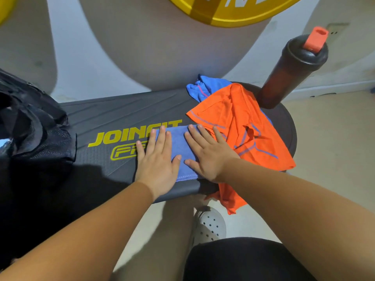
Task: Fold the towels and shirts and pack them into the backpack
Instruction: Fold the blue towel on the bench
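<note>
Left hand (pixel 156 165), right hand (pixel 211 157) flat on blue towel (pixel 178 142) | orange shirt (pixel 243 126) beside

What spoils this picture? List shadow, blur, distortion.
Head view: the wide-angle lens bows the bench, and the bottle leans in the frame; the backpack sinks into shadow, its detail lost; the left hand, right hand and towel are sharp and evenly lit; no glare.
</note>
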